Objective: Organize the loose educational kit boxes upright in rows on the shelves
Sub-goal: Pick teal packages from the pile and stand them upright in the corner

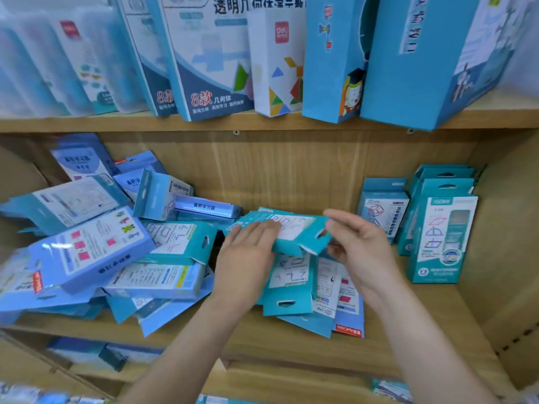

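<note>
Head view: the left hand (248, 252) lies with fairly straight fingers flat across the top face of a teal box (294, 228), its thumb hidden, while the right hand (361, 246) curls around the box's hanger-tab end, fingers above and thumb below. Both forearms reach in from below, holding the box flat just above the loose pile (163, 258) on the middle shelf (291, 342). This two-handed hold probably serves to lift it free and turn it on end. A few upright boxes (440, 237) stand at the shelf's right end, where a row seems to be forming
</note>
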### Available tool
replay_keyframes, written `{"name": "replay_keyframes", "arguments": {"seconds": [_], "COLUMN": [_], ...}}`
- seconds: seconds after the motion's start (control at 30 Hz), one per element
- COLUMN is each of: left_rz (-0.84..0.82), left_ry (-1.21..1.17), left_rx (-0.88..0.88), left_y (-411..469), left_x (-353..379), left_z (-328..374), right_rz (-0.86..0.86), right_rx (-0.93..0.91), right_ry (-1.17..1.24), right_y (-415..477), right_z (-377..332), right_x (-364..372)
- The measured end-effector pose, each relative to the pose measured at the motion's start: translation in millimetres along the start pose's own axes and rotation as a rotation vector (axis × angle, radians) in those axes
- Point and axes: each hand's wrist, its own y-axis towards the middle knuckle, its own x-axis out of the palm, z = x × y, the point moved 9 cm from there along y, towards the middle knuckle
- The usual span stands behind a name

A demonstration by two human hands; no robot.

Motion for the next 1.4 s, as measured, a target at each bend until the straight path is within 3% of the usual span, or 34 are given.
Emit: {"name": "replay_keyframes", "arguments": {"seconds": [0.07,0.13,0.23,0.3,0.47,0.8,1.0,1.3,1.4], "left_rz": [0.207,0.327,0.321,0.274,0.206,0.133,0.282,0.267,0.284], "left_ry": [-0.188,-0.507,-1.274,-1.520,-1.555,-1.630,-1.570,-1.558,-1.518], "left_rx": [-0.063,-0.286,-0.591,-0.666,-0.734,-0.744,-0.805,-0.770,-0.751], "left_y": [-2,-9,-18,-22,-39,-48,-55,-66,-71], "left_x": [-32,-59,-64,-60,-56,-61,-84,-101,-109], "left_z": [-14,-36,-54,-57,-67,-74,-110,-114,-114], "right_rz": [-0.056,-0.115,-0.248,-0.349,-0.358,-0.307,-0.316,-0.366,-0.341], "right_rx": [-0.111,-0.239,-0.313,-0.300,-0.207,-0.181,-0.242,-0.238,-0.279], "right_ry": [0.046,-0.074,-0.286,-0.312,-0.168,-0.187,-0.254,-0.288,-0.436], "right_y": [-6,-13,-25,-32,-36,-46,-58,-79,-86], "right_z": [-28,-50,-54,-45,-24,-17,-23,-20,-23], "right_x": [12,21,52,75,92,98,92,94,96]}}
